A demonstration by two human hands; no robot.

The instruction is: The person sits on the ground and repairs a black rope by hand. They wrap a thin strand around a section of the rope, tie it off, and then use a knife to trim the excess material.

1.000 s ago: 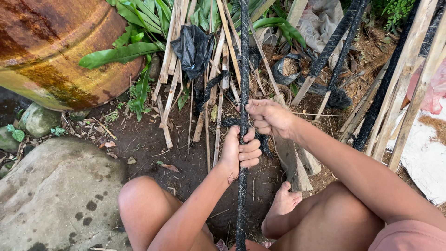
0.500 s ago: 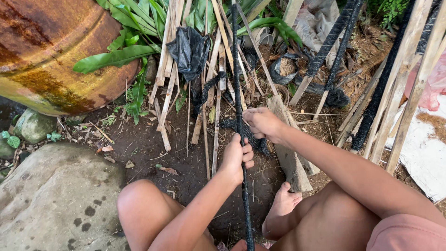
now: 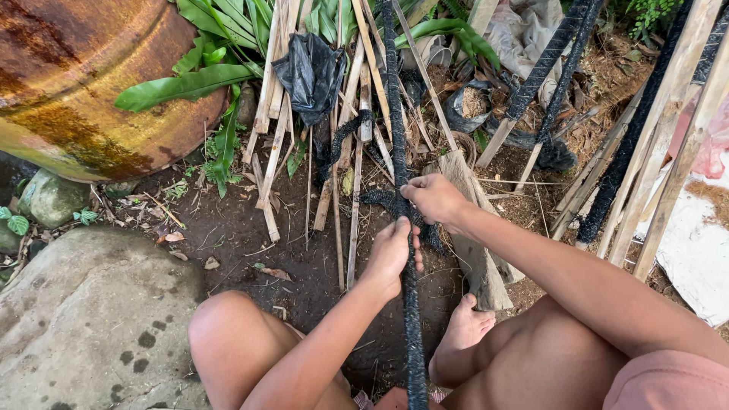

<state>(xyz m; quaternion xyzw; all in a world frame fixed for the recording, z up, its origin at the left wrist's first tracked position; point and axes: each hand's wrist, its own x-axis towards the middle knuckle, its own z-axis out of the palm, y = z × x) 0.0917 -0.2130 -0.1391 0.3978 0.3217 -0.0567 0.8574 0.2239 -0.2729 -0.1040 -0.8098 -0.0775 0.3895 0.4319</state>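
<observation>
Person squats on bare soil, a long black netted pole [image 3: 408, 319] standing up between the knees and leaning away into a clutter of split bamboo slats [image 3: 275, 114].

Left hand [image 3: 391, 254]: fingers wrapped round the pole, clamped on it, low position. Right hand [image 3: 433, 199]: just above the left, fingers pinched together on the pole's dark wrapping where a loose black strip [image 3: 377, 197] crosses it. Whether the thumb bears on the pole itself or only on the strip cannot be told.

Risks, as judged:
- Wrapping looks rough and frayed; a hand sliding along it could get scraped or catch a splinter.
- Pole top is out of view among the slats. If it snags there, a pull could bring slats down toward the bare foot [image 3: 463, 330].
- Two hands close together give little leverage; the long pole could swing sideways toward the rusty drum [image 3: 83, 83].
- Squat is low beside a wood block [image 3: 474, 250]; a sudden release of the strip could tip the person backward.
- Soil looks damp; the foot may slip.
</observation>
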